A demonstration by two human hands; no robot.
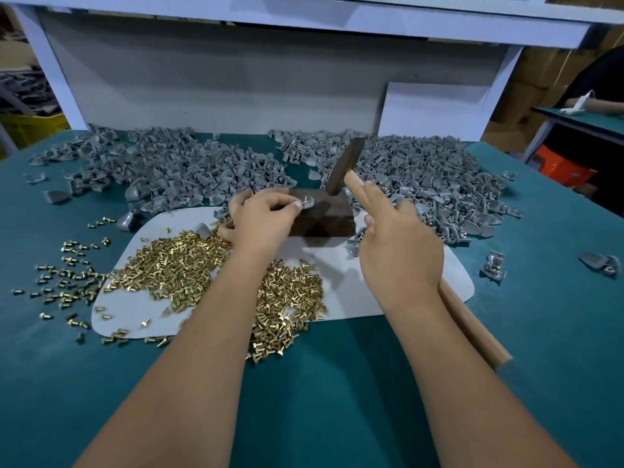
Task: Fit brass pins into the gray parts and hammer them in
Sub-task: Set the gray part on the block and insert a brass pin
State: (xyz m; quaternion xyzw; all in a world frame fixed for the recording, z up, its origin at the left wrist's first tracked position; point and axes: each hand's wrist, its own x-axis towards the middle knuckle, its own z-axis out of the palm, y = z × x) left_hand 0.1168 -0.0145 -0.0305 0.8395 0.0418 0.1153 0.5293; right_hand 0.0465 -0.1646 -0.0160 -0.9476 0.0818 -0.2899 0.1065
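Head view, near to far. My two forearms reach forward over the green table. One pale mat lies on it, carrying most of a heap of brass pins, too many for me to count; strays spill off its left and near edges onto the cloth. My right hand grips the wooden handle of one hammer, forefinger laid along the shaft, the head raised just above and right of the block. One dark block sits at the mat's far edge. My left hand pinches one gray part between thumb and fingertips on the block's top near its left end; one pin stands upright in it. The hammer head hangs near the part, not touching. Beyond lie two large heaps of gray parts: left heap, right heap, with a narrow gap of cloth between them. A few loose parts lie right of the mat. Bare cloth remains at the near edge and far right.
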